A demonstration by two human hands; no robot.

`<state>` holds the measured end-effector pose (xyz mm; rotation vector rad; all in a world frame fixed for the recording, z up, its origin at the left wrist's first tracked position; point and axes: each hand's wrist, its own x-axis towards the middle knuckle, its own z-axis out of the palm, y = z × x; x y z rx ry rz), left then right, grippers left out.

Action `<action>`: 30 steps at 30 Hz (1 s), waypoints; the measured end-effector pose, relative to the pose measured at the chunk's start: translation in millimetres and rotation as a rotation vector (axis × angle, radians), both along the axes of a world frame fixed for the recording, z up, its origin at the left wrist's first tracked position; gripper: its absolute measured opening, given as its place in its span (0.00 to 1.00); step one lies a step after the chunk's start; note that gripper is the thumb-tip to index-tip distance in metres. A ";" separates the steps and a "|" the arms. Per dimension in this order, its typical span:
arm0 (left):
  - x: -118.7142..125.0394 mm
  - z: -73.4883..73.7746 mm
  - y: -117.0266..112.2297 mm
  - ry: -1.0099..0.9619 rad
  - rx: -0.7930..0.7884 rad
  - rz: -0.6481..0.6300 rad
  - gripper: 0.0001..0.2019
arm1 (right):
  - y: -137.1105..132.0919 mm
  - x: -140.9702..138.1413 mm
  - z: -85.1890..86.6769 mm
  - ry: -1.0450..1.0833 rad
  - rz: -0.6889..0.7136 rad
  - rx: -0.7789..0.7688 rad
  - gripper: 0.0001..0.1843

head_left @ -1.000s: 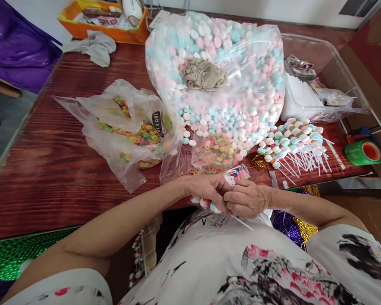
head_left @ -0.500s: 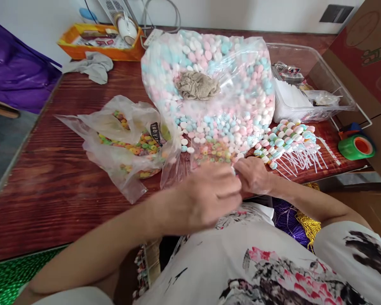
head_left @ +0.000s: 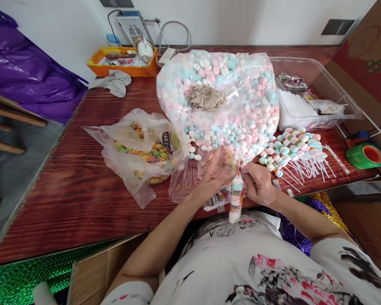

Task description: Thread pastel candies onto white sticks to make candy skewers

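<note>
A slim clear packet of pastel candy pieces [head_left: 236,199] hangs upright at the table's front edge, close to my shirt. My right hand [head_left: 259,185] is closed at its twisted top end. My left hand [head_left: 215,173], partly blurred, is just left of that top with its fingers stretched out. Behind my hands lies a big clear bag of pink, blue and white candies [head_left: 216,123]. To the right, several candy skewers with white sticks [head_left: 294,146] lie in a pile. Printed packaging [head_left: 218,200] lies below my left hand.
An opened plastic bag of colourful ring candies [head_left: 146,152] lies left. A crumpled brown cloth [head_left: 206,98] rests on the big bag. Further back are an orange tray [head_left: 97,67], a grey cloth [head_left: 114,82] and a clear bin [head_left: 324,72]. Green tape [head_left: 355,157] stands at right.
My left hand has moved up and away from the front of my right hand, its fingers opening out. The hanging candy packet now shows. The camera view has shifted.
</note>
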<state>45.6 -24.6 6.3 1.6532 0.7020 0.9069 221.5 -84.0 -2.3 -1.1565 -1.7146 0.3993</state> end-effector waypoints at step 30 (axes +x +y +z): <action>-235.0 -31.4 -150.6 0.944 0.653 0.622 0.12 | -26.5 -58.5 -34.0 0.520 0.449 -0.856 0.10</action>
